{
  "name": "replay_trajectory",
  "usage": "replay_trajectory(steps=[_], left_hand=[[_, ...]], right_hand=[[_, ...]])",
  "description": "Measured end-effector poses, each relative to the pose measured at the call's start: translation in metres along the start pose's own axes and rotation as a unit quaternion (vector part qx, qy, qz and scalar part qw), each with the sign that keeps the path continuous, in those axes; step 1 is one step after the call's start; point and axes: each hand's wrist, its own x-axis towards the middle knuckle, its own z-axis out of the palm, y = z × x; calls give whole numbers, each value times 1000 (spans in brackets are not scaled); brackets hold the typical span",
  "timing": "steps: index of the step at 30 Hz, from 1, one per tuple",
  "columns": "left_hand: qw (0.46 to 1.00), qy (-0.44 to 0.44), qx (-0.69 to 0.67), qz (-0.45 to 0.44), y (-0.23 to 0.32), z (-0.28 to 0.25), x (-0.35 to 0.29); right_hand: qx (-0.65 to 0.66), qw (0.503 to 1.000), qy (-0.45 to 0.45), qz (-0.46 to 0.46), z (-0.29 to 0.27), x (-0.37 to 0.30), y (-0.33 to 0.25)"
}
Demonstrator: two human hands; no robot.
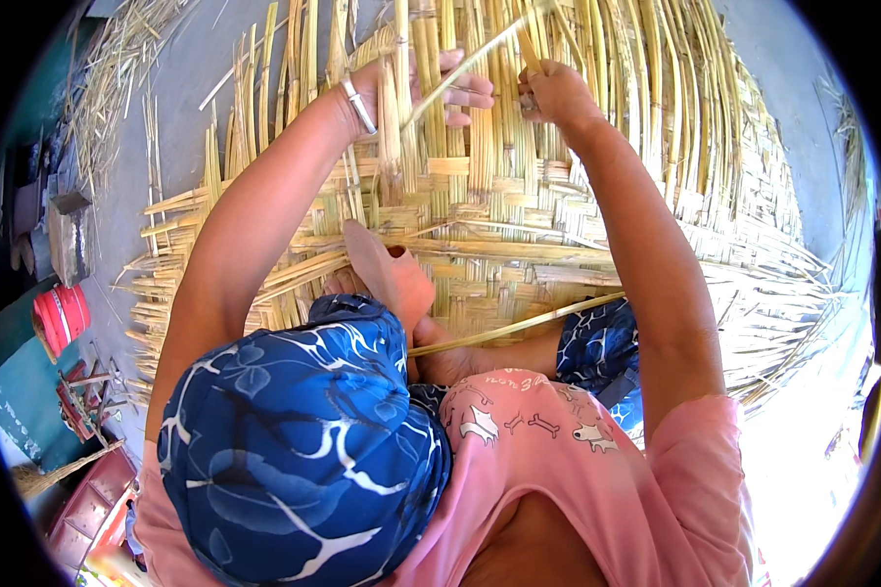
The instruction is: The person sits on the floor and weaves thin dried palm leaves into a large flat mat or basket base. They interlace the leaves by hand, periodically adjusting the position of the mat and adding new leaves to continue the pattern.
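A half-woven mat (480, 196) of split cane or bamboo strips lies in front of me, its long loose ends running away toward the far side. My left hand (455, 93) reaches in among the upright strips, fingers stretched out and apart. Several raised strips (392, 127) cross in front of its palm. Just right of it, my right hand (558, 93) is closed around an upright cane strip (529, 49). Between the hands a thin pale strip (470, 64) slants up to the right; its far end is blurred.
By my foot (445, 364) rests a flat reddish-brown piece (392, 269) with a rounded tip and a hole. One loose strip (519, 323) crosses my leg. Loose straw (117, 88) lies on the grey floor at far left, above a red-pink round object (61, 318).
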Motion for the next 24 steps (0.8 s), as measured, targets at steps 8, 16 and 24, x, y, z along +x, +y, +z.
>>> replay_trajectory(steps=[8,16,24], left_hand=[[991,28,102,-84,7,7,18],[967,100,173,-159,20,33,38],[991,129,35,-23,6,18,51]], right_hand=[[228,972,-56,4,-12,-24,3],[180,983,-7,45,4,-24,5],[203,975,-83,29,-4,-29,11]])
